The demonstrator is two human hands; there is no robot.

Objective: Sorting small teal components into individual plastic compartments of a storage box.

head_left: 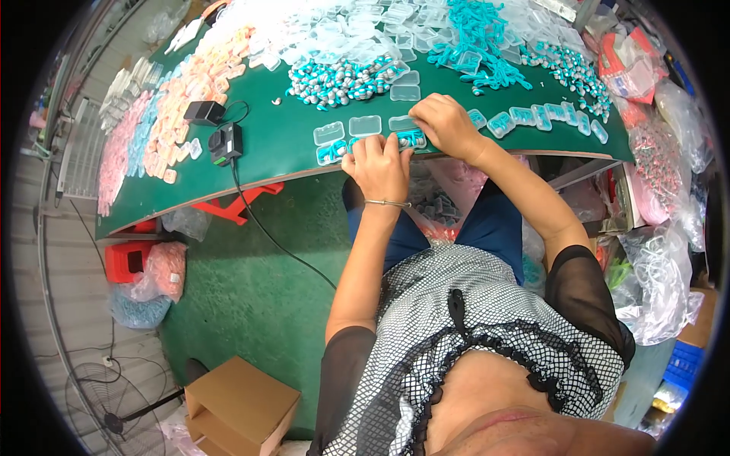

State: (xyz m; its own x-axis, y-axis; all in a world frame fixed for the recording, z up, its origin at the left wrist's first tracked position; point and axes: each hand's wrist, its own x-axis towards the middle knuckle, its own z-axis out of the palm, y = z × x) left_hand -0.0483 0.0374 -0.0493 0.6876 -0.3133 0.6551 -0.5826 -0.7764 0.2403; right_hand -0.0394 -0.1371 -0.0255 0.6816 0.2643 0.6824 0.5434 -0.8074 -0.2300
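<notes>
Several small clear plastic cases with raised lids stand in a row at the near edge of the green table. The left-hand case (331, 154) holds teal and grey pieces. My left hand (380, 169) curls over the middle case, whose lid (365, 125) stands up behind my fingers; its contents are mostly hidden. My right hand (447, 125) is closed at the right end of the right-hand case (413, 140), by its raised lid. Teal pieces show inside that case. My right fingertips are partly hidden.
Behind the cases lie a heap of teal-and-grey pieces (342, 82), clear empty cases (334, 30) and teal looped pieces (475, 38). Filled cases (522, 116) line the right edge. A black device (226, 143) with a cable sits left, near peach pieces (217, 72).
</notes>
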